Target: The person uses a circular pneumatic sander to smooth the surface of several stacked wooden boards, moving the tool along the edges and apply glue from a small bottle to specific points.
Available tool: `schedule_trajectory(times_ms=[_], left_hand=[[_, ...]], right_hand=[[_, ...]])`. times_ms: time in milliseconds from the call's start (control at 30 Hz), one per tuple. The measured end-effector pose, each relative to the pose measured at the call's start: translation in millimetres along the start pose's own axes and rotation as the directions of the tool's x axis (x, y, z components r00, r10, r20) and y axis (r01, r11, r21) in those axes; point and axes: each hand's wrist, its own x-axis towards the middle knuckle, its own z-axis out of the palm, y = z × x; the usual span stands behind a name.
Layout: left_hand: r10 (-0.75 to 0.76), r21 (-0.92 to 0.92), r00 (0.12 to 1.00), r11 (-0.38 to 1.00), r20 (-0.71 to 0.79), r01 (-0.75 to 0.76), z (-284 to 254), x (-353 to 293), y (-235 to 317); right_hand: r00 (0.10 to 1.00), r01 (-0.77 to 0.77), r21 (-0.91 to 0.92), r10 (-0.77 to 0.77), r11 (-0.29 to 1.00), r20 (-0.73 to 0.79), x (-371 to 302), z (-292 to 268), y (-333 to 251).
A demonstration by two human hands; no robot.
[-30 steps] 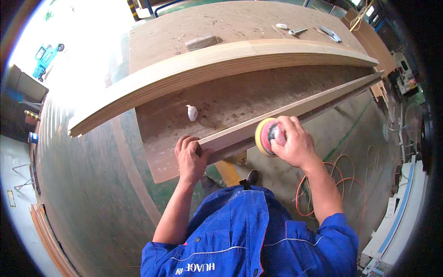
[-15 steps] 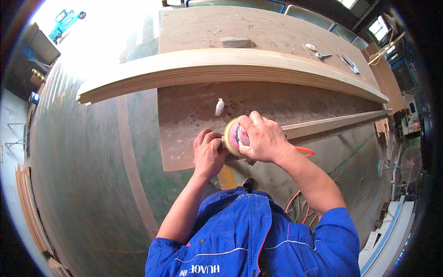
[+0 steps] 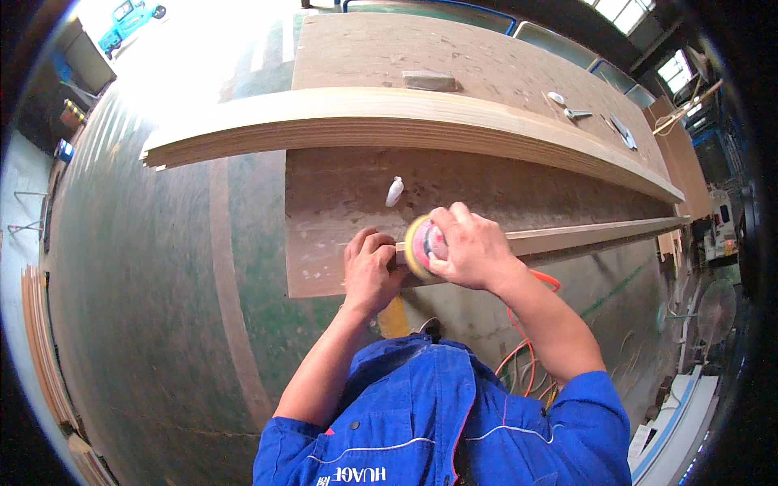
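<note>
My right hand [image 3: 478,249] is wrapped round the top of a round sander [image 3: 420,249] with a yellow rim and a red and dark body. The sander is tilted on edge against a long, narrow wood strip [image 3: 583,235] near the bench's front edge. My left hand [image 3: 373,271] grips the strip's left end, its fingers curled over it. A short piece of the strip shows between that hand and the sander. An orange air hose [image 3: 545,279] emerges beyond my right wrist and hangs toward the floor. The sander's underside is hidden.
Long stacked boards [image 3: 389,121] lie across the bench [image 3: 324,219] and overhang its left side. A small white object [image 3: 395,192] lies between stack and strip. Behind the stack are a grey block [image 3: 429,80] and several small tools [image 3: 577,113]. A fan [image 3: 716,312] stands at right.
The sander and my right hand have moved slightly right, away from my left hand, baring more of the strip's end. My left hand keeps its hold. The whole view has shifted a little.
</note>
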Motion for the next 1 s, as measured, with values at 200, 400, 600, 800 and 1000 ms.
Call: schedule_trajectory(times_ms=[200,400,600,800,1000], left_hand=[[0.019,0.007,1.0,1.0,-0.014,-0.019,0.6,0.6,-1.4],[-0.006,0.002,1.0,1.0,-0.003,0.006,-2.7,1.8,3.5],[0.016,0.022,1.0,1.0,-0.001,-0.016,1.2,2.8,-1.7],[0.105,0.001,0.994,0.994,-0.032,-0.105,-1.7,5.4,2.3],[0.015,0.049,0.999,0.999,0.029,-0.017,-1.4,3.2,3.6]], right_hand=[[1.0,-0.015,0.02,0.015,1.0,0.0,8.4,6.1,-5.8],[0.989,-0.145,-0.032,0.145,0.989,-0.019,-22.4,-6.3,47.2],[0.982,-0.181,0.002,0.181,0.983,-0.049,-24.5,3.4,45.1],[0.982,-0.092,0.036,0.097,0.995,-0.163,2.5,21.4,-10.6],[0.932,-0.36,0.042,0.362,0.932,-0.036,-27.0,-4.5,56.9]])
